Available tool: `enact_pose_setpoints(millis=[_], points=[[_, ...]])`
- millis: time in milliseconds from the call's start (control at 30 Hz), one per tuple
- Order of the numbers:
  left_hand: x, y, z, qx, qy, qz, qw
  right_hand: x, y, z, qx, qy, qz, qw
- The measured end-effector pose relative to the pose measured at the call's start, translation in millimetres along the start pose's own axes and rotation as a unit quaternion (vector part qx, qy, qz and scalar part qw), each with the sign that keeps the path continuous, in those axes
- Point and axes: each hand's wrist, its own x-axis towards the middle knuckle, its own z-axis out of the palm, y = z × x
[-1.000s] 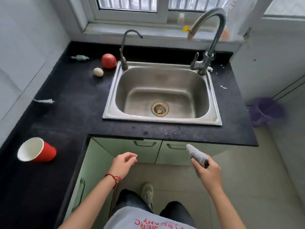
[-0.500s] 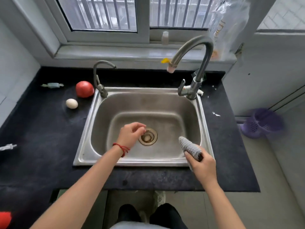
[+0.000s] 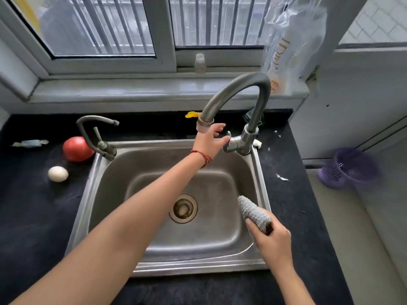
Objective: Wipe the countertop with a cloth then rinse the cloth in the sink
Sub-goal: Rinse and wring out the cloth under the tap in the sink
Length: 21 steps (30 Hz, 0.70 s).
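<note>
Cloth (image 3: 253, 213) above sink (image 3: 259, 172); black countertop (image 3: 293, 199)

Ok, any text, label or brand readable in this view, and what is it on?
Plastic bag on the windowsill: large pale gold letters run down it, too blurred and creased to read.
Small bottle on the sill: no label can be made out.
Wrapped candy on the countertop: no print can be made out.
No other text is visible.
</note>
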Motion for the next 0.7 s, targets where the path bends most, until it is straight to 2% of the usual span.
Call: enact_pose_setpoints(millis=[100,233,700], points=[[10,-1,9,0.015,-0.025,0.037,0.999,0,1,1,-0.001,-0.002,0.005,1.0],[12,-8,11,0.022,-0.007,0.067,0.997,2,-1,5,0.008,-0.001,0.016,1.0],[10,-28,7,-0.023,-0.013,0.039,0.999,12,-8,18,0.035,-0.014,0.029,0.999]])
